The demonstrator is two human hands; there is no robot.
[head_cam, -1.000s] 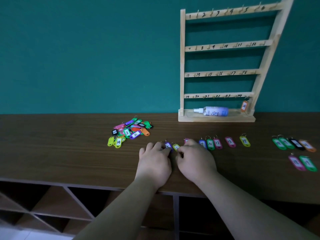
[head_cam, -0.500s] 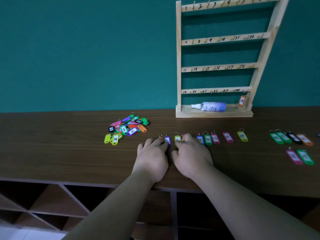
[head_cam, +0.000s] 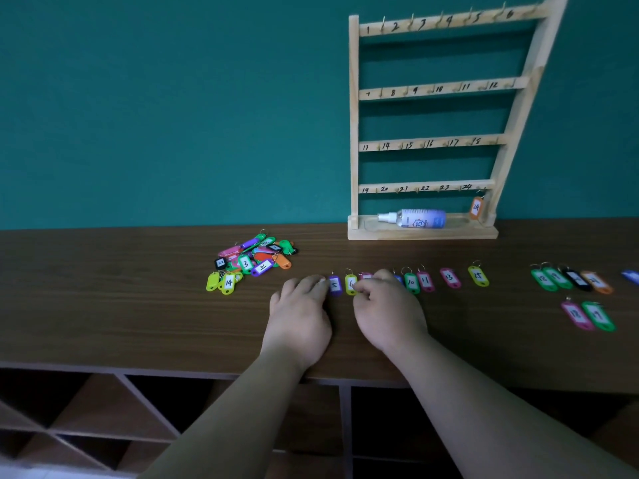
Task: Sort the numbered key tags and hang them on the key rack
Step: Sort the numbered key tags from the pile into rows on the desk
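**Item under handling.** The purple tag (head_cam: 334, 285) marked 5 and the yellow-green tag (head_cam: 350, 284) marked 6 lie flat, side by side and just apart. They form the left end of a row of tags (head_cam: 426, 281) on the worktop (head_cam: 138, 312), rings pointing to the far side.

**Hands.** The left hand (head_cam: 299, 316) lies palm down with fingers relaxed. One fingertip touches the purple tag's left edge, and the hand grips nothing. The right hand (head_cam: 387, 312) has curled fingers, with its tips at the yellow-green tag's right edge and over a pink tag. Whether it pinches or merely nudges cannot be told.

**Handling assessment.** The tags appear small, light and rigid, made of smooth plastic with a thin metal ring. They are likely to skid under a push. They are best taken by the body edges between thumb and forefinger, leaving the ring free for the hook.

**Surroundings.**
- An unsorted pile (head_cam: 254, 261) lies to the far left of the hands.
- A further group (head_cam: 575, 280) lies well apart to the right.
- The key rack (head_cam: 353, 115) stands at the far edge with numbered hooks.
- One orange tag (head_cam: 476, 208) hangs at 24, on the bottom right of the rack.
- A spray bottle (head_cam: 420, 218) lies in the rack's base.

**Progress.** Sorting is in hand, and hanging has barely begun.
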